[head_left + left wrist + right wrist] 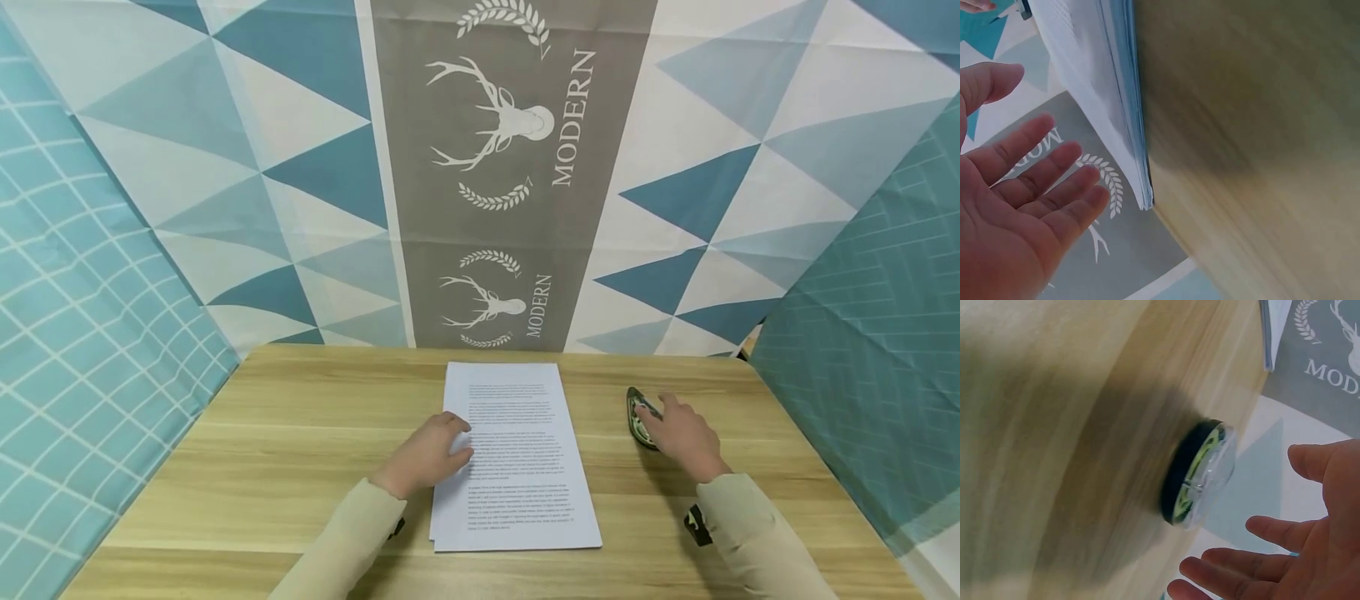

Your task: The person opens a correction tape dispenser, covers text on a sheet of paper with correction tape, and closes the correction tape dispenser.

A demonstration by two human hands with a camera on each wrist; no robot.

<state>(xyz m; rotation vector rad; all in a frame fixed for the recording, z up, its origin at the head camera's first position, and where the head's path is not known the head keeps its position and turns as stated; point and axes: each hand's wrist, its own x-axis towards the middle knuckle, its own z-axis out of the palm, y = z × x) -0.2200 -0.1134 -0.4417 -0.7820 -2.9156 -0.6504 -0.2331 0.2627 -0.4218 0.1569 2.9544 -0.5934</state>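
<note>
One left hand [423,454], bare and released, above the left side of a stack of printed paper [517,471] at the middle of a wood-grain table [285,467]. Seen from the left wrist, with palm toward the camera, thumb apart and fingers loosely bent, near the layered edge of the sheets. Hard to say from overhead whether in contact with the top page at the fingertips. Face up, in blocks of type too small to read, with a sliver of sheet jutting out at the near-left corner.

To the right of the paper and apart from it, a small oval case [1196,476], dark at the base, with a clear cover over yellow-green parts; resting on the wood. Just beside it, a bare right hand [684,437], likewise released, with fingers extended and, in the right wrist view, short of the case.

On both forearms, pale sleeves [345,537]; under the right cuff, a dark piece of gear [699,525]. Behind the table, a backdrop [318,150] of blue, grey and white triangles around a grey panel [480,227] with antlered deer heads, leaf sprays and the word MODERN turned sideways. At far left, a teal cloth [67,250] in a tile grid; at far right, a green cloth [877,333].
</note>
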